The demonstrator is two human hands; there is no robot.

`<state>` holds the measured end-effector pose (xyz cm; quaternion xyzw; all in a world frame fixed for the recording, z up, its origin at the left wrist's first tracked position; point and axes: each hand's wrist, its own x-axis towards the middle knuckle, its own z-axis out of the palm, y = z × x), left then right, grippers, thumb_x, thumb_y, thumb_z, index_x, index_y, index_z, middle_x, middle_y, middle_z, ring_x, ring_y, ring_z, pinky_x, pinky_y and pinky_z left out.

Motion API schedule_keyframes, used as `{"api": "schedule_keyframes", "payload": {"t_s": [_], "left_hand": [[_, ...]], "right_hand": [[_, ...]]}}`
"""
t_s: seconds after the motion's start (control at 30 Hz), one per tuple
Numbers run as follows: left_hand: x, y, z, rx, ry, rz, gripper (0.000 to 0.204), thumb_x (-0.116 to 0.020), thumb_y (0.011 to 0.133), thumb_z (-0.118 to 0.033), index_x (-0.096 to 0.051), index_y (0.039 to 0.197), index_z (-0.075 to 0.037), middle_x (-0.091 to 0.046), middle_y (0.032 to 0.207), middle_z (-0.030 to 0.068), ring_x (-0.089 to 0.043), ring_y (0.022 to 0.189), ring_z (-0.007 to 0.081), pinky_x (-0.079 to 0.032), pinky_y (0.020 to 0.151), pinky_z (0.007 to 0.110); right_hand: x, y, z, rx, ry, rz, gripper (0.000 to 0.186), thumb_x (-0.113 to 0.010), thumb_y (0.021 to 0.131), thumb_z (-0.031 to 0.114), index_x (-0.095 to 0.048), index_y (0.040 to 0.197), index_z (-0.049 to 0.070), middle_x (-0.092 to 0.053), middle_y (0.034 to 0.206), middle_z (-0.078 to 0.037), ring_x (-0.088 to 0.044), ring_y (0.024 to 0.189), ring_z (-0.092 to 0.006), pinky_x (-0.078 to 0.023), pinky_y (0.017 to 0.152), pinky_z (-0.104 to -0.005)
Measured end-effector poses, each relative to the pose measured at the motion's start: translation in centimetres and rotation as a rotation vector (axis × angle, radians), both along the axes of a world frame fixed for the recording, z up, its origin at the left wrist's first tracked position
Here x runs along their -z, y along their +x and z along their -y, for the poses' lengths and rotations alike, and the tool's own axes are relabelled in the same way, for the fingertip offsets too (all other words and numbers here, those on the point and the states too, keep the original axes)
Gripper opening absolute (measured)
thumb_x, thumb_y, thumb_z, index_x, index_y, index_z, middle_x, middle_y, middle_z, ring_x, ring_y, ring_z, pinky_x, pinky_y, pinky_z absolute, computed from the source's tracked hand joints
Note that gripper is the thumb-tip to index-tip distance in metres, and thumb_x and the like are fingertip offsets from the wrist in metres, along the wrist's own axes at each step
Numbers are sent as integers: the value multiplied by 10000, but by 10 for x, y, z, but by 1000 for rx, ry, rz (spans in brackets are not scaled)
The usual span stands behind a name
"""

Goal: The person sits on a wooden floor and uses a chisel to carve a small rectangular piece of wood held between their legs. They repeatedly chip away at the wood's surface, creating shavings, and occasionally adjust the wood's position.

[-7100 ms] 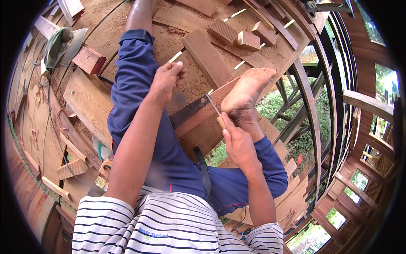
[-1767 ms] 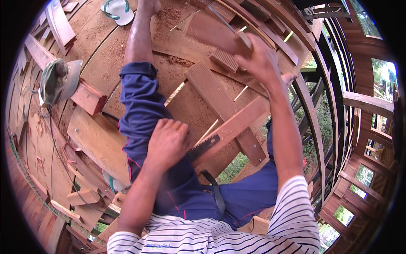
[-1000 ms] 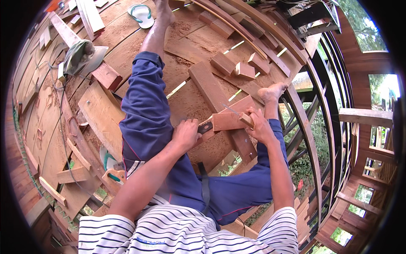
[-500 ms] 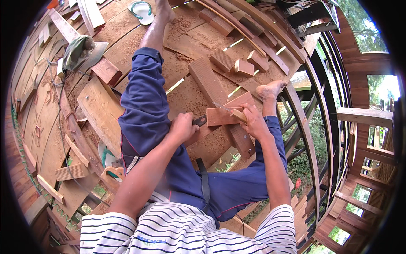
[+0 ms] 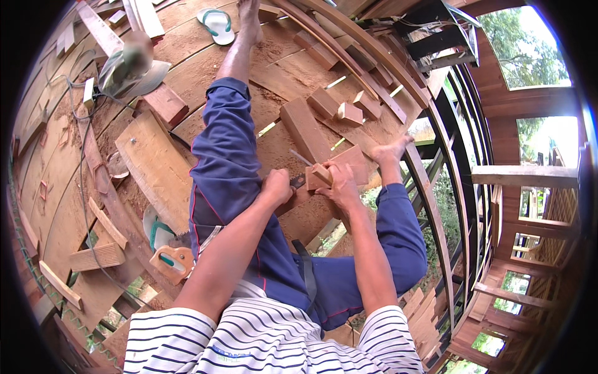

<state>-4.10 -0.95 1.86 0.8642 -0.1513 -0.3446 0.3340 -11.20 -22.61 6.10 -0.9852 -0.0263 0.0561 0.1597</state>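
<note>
My right hand (image 5: 342,189) is closed around a slim-bladed tool with a wooden handle (image 5: 322,174), which looks like a chisel. Its thin metal blade points up and left, away from me. Under this hand lies a reddish wooden block (image 5: 355,176), against other timber pieces between my legs. My left hand (image 5: 278,187) is closed beside my left thigh, at the left end of that work. A dark flat piece (image 5: 298,181) shows just past its fingers; its kind and the grip on it are partly hidden.
A thick beam (image 5: 305,128) and short wooden offcuts (image 5: 351,115) lie ahead. To my left are a wide plank (image 5: 156,165), an orange-handled handsaw (image 5: 171,263), a cap (image 5: 134,71) and a cable (image 5: 83,162). Sandals (image 5: 215,26) rest on the sawdust-covered boards. Dark railing bars (image 5: 445,162) stand at right.
My right hand has moved left, closer to my left hand, bringing the wooden-handled tool with it. The tool's blade now shows further left. The whole view has shifted slightly.
</note>
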Motion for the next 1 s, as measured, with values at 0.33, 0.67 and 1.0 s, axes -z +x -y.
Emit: {"api": "schedule_keyframes", "payload": {"t_s": [0.33, 0.67, 1.0], "left_hand": [[13, -1, 1, -22, -23, 51, 406, -858, 797, -256, -706, 1048, 26, -738, 1024, 268, -727, 989, 424, -589, 861, 480], [12, 10, 0, 14, -3, -29, 501, -904, 754, -322, -720, 1040, 46, -726, 1089, 283, -716, 1046, 404, -582, 902, 455], [22, 9, 1, 53, 17, -24, 543, -901, 751, -344, -702, 1065, 51, -716, 1115, 284, -707, 1054, 413, -578, 912, 457]], "right_hand": [[-7, 13, 7, 26, 15, -5, 684, -943, 637, 162, -592, 1204, 12, -641, 1225, -161, -610, 1181, -373, -495, 1013, -443], [-2, 12, -13, 106, -30, -61, 670, -942, 641, 132, -582, 1192, 6, -635, 1206, -187, -603, 1175, -403, -508, 1005, -454], [-11, 24, -27, 137, -95, -186, 576, -939, 621, 70, -554, 1044, 3, -619, 1118, -196, -614, 1118, -423, -528, 951, -474]]}}
